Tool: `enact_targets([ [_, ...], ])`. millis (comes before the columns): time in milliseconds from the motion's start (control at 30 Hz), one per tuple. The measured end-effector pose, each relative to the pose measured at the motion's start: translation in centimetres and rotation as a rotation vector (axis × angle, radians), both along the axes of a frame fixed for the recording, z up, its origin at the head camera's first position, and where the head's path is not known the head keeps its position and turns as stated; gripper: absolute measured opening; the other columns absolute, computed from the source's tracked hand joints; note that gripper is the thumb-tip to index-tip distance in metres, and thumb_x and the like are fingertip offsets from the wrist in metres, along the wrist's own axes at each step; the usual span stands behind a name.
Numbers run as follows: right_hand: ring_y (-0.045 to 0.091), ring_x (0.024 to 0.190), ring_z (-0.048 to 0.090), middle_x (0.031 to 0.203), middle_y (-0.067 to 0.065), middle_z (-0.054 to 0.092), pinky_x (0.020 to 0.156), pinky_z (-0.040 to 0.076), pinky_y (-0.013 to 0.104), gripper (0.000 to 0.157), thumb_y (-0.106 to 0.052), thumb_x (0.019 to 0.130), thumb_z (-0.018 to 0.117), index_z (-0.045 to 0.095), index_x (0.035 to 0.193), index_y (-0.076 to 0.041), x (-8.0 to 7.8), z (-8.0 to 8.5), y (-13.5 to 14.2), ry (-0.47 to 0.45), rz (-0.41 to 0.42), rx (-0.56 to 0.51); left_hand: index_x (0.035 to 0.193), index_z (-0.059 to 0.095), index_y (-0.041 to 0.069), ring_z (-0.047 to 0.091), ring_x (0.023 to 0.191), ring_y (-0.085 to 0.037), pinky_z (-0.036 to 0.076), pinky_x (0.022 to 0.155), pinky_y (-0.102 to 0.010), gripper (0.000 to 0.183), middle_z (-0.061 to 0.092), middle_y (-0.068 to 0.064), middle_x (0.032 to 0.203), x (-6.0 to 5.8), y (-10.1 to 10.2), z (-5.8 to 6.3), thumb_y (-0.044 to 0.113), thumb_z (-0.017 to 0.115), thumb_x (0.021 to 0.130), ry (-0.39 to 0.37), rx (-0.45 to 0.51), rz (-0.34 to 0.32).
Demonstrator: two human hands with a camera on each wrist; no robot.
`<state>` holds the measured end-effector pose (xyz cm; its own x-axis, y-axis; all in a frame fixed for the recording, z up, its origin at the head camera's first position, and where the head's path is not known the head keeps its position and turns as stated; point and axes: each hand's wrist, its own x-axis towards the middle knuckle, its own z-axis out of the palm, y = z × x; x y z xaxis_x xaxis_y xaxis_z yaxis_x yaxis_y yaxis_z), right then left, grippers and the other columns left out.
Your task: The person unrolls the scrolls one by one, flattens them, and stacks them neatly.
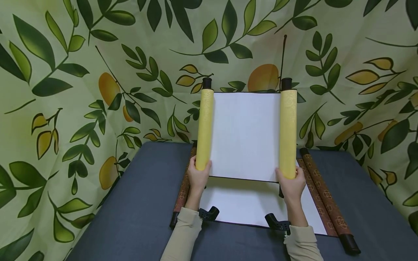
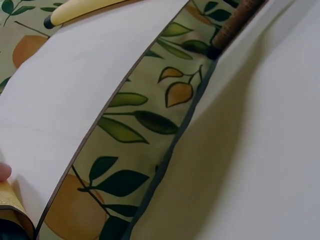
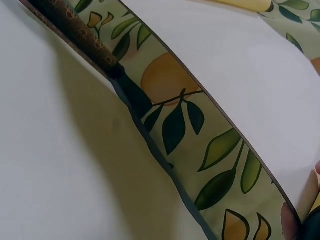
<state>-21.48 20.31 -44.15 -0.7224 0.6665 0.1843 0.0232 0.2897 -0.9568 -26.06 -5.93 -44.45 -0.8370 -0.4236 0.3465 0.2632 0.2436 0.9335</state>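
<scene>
Squarely between two hands, one yellow scroll [image 1: 246, 136] is held up above the table [image 1: 137, 203], its single white sheet open between two upright rolls, a left roll [image 1: 205, 127] and a right roll [image 1: 288, 130]. Two black caps [image 1: 207, 83] top them, one each. The left hand [image 1: 198, 177] grips the lower end of the left roll, and the right hand [image 1: 291, 185] that of the right one; each has its thumb on the inner side and its fingers curled round, partly hidden. Below lies one larger brown scroll [image 1: 241, 203], also open, with two patterned rolls, one per side, and one white sheet. Two beige sleeves [image 1: 183, 233] and two black wrist mounts [image 1: 209, 214] show at the wrists. Behind hangs leaf-printed cloth [image 1: 130, 72]; the table is dark blue-grey.
</scene>
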Motion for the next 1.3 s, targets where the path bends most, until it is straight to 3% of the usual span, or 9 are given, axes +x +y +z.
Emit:
enact_targets([
  [367,0.002,0.067,0.042,0.074,-0.017,0.044,0.057,0.036,0.018,0.037,-0.016,0.079,0.072,0.059,0.109,0.001,0.1,0.2,0.2,0.076,-0.032,-0.036,0.116,0.062,0.002,0.05,0.068,-0.015,0.041,0.063,-0.03,0.044,0.065,-0.023,0.088,-0.2,-0.3,-0.2,0.02,0.077,0.078,0.03,-0.022,-0.009],
  [533,0.004,0.067,0.041,0.072,-0.018,0.044,0.057,0.036,0.018,0.035,-0.016,0.079,0.073,0.06,0.108,0.0,0.0,0.1,0.2,0.084,-0.028,-0.033,0.116,0.063,0.001,0.049,0.068,-0.015,0.04,0.063,-0.03,0.043,0.065,-0.023,0.088,-0.2,-0.5,0.0,0.02,0.077,0.08,0.035,-0.015,-0.006],
  [733,0.002,0.064,0.04,0.068,-0.022,0.042,0.057,0.034,0.018,0.034,-0.017,0.078,0.074,0.063,0.104,0.002,0.1,-0.1,0.2,0.099,-0.062,0.007,0.113,0.064,-0.002,0.05,0.066,-0.019,0.041,0.062,-0.031,0.041,0.066,-0.023,0.085,-0.2,-0.5,-0.2,0.018,0.076,0.08,0.064,-0.055,0.047],
  [967,-0.003,0.064,0.04,0.072,-0.023,0.044,0.057,0.033,0.016,0.039,-0.012,0.078,0.071,0.061,0.113,0.003,0.1,0.0,0.2,0.16,-0.106,0.042,0.111,0.064,-0.002,0.055,0.069,-0.024,0.043,0.061,-0.031,0.046,0.067,-0.023,0.089,0.0,-1.0,0.4,0.019,0.08,0.073,0.046,-0.023,0.059],
  [1133,-0.005,0.063,0.04,0.075,-0.018,0.047,0.055,0.034,0.014,0.041,-0.012,0.078,0.072,0.06,0.113,0.005,0.1,0.2,0.3,0.145,-0.108,0.059,0.114,0.061,0.001,0.056,0.076,-0.024,0.044,0.064,-0.03,0.054,0.066,-0.021,0.095,0.0,-1.3,0.6,0.019,0.083,0.069,0.004,0.023,0.036],
  [1300,-0.003,0.066,0.039,0.08,-0.011,0.047,0.058,0.033,0.016,0.042,-0.016,0.079,0.072,0.06,0.114,0.004,0.2,0.0,0.2,0.124,-0.098,0.063,0.112,0.061,-0.001,0.057,0.076,-0.025,0.044,0.065,-0.031,0.048,0.067,-0.023,0.096,-0.1,-1.3,0.5,0.015,0.08,0.071,0.035,0.008,0.056],
])
